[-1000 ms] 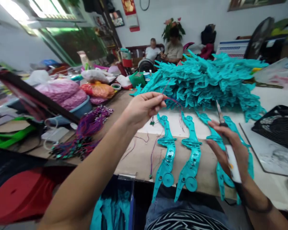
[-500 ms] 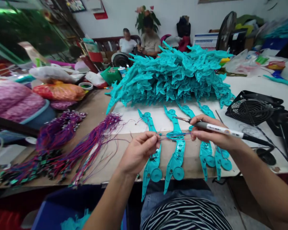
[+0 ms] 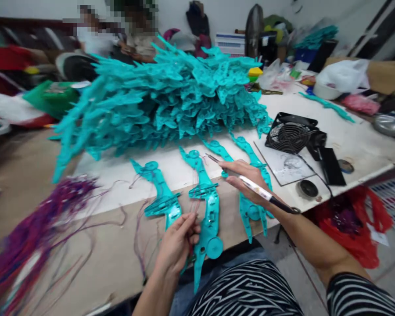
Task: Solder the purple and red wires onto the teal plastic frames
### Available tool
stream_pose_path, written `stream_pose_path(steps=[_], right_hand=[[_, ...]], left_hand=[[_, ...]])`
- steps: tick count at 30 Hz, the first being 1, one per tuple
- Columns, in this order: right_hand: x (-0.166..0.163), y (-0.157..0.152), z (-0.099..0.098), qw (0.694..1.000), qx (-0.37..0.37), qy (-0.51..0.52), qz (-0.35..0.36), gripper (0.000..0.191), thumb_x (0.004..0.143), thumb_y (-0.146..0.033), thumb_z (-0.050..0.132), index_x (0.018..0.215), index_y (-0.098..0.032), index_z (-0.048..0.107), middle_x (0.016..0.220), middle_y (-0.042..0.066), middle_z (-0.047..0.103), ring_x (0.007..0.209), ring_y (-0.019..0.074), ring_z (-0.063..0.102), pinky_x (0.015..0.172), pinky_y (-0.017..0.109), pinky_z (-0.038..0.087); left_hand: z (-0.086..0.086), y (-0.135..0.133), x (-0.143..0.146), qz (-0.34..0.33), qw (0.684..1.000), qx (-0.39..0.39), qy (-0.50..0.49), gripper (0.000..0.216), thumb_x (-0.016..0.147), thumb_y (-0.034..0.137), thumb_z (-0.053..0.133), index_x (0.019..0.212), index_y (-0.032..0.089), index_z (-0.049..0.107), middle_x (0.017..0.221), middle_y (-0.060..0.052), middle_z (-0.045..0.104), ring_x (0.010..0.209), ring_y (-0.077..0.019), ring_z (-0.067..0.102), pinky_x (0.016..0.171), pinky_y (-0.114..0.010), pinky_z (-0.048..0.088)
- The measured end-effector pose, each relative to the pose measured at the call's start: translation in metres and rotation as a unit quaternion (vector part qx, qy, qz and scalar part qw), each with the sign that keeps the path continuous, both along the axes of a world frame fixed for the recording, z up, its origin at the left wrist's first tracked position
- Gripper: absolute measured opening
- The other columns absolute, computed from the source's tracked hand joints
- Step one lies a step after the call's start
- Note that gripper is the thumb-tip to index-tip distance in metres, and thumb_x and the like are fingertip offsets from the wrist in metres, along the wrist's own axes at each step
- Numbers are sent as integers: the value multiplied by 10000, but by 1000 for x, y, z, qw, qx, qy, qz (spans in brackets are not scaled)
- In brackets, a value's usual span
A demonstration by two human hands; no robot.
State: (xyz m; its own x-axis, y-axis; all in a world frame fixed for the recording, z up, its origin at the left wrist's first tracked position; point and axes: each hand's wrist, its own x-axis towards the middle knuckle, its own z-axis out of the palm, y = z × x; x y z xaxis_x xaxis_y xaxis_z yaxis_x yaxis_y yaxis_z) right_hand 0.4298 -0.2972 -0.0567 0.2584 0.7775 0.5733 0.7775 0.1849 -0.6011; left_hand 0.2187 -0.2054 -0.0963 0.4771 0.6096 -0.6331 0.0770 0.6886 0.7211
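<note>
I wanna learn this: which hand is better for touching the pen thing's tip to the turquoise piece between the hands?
Probably the right hand: it holds the pen-like tool, tip near that turquoise piece. The left hand seems busy pinching thin wires.

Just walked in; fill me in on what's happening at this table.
The left hand pinches thin wires at a turquoise piece. The right hand holds a pen-shaped tool, its tip near that piece's far end. More such pieces lie on either side, a large heap of them stands behind, and a wire bundle lies to the left.
</note>
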Motion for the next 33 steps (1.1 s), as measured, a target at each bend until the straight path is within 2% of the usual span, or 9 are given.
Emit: stream_pose_path(steps=[2,5,6,8,11,14,21,25,33], right_hand=[[14,-44,-1,992,32,12,-119,261,956,-363,572,1147,-249,709,1062,47,753,970,179,691,866,350,560],[51,-96,-16,941,82,16,-328,187,901,-343,621,913,-227,767,895,40,767,840,195,711,820,353,570],[66,-109,-23,920,91,24,-380,190,876,-350,632,858,-220,770,853,43,765,811,205,714,805,357,573],[93,-126,-38,901,70,40,-426,201,833,-369,646,815,-213,772,846,53,769,820,227,722,820,372,574],[121,-136,-53,900,44,50,-430,218,801,-387,647,788,-208,771,847,61,774,827,239,729,827,376,574],[132,-134,-59,904,31,55,-423,230,804,-394,635,797,-211,773,858,56,777,834,227,730,825,354,574],[141,-128,-61,908,9,68,-413,247,798,-415,628,791,-216,774,853,50,778,831,216,726,810,338,573],[145,-131,-63,907,-3,82,-414,243,782,-414,638,788,-215,777,853,53,779,832,222,727,815,348,576],[149,-132,-62,892,-10,119,-436,261,753,-436,675,794,-203,785,870,60,783,864,245,736,833,364,583]], left_hand=[[0,0,0,5,1000,-21,-5,532,324,385,977,668,133,658,600,9,619,529,-96,547,391,-157,411],[-5,-2,3,4,999,-41,-8,414,410,284,955,680,127,683,644,-5,634,567,-110,573,411,-168,454],[-7,-3,3,5,999,-45,-12,380,439,261,943,688,126,690,654,-8,634,573,-112,576,410,-168,456],[-12,-5,5,6,998,-49,-24,338,486,239,926,708,124,699,673,-11,633,583,-110,574,405,-161,449],[-18,-6,6,0,998,-49,-31,339,495,246,931,712,126,700,694,-12,632,595,-111,571,412,-164,456],[-18,-5,6,11,999,-31,-14,366,450,263,944,678,134,687,660,-11,623,582,-116,558,412,-171,457],[-11,2,1,14,998,39,52,360,400,251,924,651,137,694,612,-23,641,547,-116,548,416,-171,430],[-4,6,1,17,995,56,82,395,305,240,929,609,146,695,583,-21,643,529,-116,545,416,-175,435],[0,6,7,-46,988,94,110,501,265,407,969,613,150,716,539,-20,637,519,-103,544,478,-163,456]])
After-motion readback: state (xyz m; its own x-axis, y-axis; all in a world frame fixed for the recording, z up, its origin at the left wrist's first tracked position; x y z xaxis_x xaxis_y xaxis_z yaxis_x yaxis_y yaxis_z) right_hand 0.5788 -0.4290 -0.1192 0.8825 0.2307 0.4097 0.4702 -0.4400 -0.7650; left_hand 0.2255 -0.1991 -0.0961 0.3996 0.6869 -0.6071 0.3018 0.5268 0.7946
